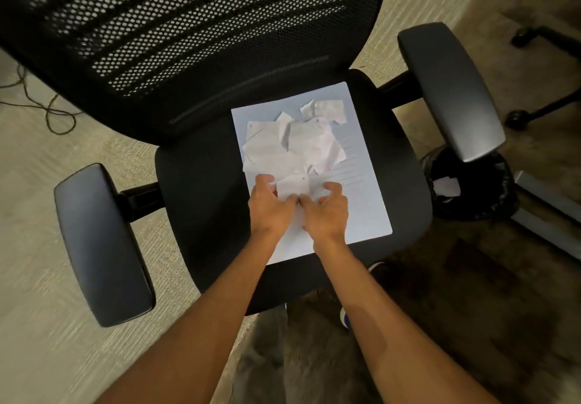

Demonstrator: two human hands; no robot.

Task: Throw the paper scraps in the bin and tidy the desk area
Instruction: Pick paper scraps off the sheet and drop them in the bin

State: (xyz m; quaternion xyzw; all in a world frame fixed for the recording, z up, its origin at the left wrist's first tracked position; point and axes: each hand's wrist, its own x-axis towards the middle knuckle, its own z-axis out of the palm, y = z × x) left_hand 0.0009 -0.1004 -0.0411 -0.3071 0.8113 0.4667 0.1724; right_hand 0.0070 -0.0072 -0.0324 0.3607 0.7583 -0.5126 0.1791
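A lined white sheet (361, 183) lies flat on the black seat of an office chair (201, 190). Several torn, crumpled paper scraps (283, 146) are piled on its upper half, with one small scrap (327, 110) near the top edge. My left hand (270, 205) and my right hand (327, 212) are side by side at the near edge of the pile, fingers curled around a small scrap (292, 185) between them. A round black bin (490, 183) with a dark liner stands on the floor right of the chair, with a white scrap (446, 186) inside it.
The chair's mesh backrest (188, 26) rises behind the seat, and its armrests (100, 246) (452, 89) stick out on both sides. Cables (47, 111) lie on the carpet at the left. Another chair's wheeled base (540, 73) and a grey desk foot (547, 215) are at the right.
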